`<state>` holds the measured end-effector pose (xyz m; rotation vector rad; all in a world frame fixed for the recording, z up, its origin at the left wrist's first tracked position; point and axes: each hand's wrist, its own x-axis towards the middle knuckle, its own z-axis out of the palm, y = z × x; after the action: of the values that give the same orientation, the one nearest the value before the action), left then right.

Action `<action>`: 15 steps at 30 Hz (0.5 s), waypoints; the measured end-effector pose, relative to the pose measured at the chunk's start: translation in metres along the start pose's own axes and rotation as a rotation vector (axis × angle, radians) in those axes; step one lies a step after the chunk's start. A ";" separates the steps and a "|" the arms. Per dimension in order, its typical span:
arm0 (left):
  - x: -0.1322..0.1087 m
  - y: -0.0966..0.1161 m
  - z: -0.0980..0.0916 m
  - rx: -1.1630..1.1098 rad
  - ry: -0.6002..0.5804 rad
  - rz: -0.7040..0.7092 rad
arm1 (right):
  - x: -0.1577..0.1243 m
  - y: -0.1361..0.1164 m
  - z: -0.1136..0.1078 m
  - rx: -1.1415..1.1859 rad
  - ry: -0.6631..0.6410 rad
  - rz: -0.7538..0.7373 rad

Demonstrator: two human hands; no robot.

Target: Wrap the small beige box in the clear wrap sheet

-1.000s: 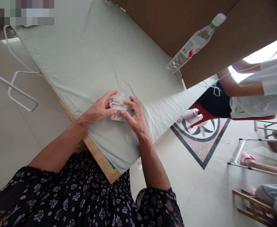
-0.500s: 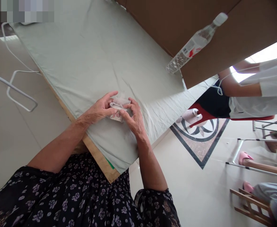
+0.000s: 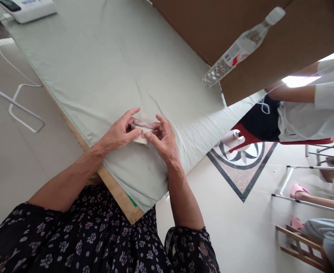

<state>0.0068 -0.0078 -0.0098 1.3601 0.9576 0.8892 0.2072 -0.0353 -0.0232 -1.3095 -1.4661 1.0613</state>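
My left hand (image 3: 118,131) and my right hand (image 3: 163,138) meet over a small clear plastic packet (image 3: 142,133) with pale contents, lying on the pale green cloth (image 3: 104,68) near the table's front corner. Both hands pinch the packet between thumb and fingers, the left from the left side, the right from the right. The left forefinger sticks out above it. Most of the packet is hidden by the fingers.
A clear water bottle (image 3: 241,47) stands by a brown cardboard sheet (image 3: 269,49) at the back right. A white device (image 3: 27,7) with a cable sits at the far left corner. A person in white (image 3: 312,102) sits on a red seat to the right.
The hands have closed in on the packet, folding it smaller, so its red print no longer shows. The camera has tilted, bringing the white device into view.
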 end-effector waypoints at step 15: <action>0.004 -0.001 -0.002 -0.005 0.005 -0.015 | 0.006 -0.006 0.004 -0.051 0.049 -0.031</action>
<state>0.0065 -0.0036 -0.0107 1.3451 0.9674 0.8831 0.2017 -0.0299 -0.0179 -1.3350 -1.4808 0.9706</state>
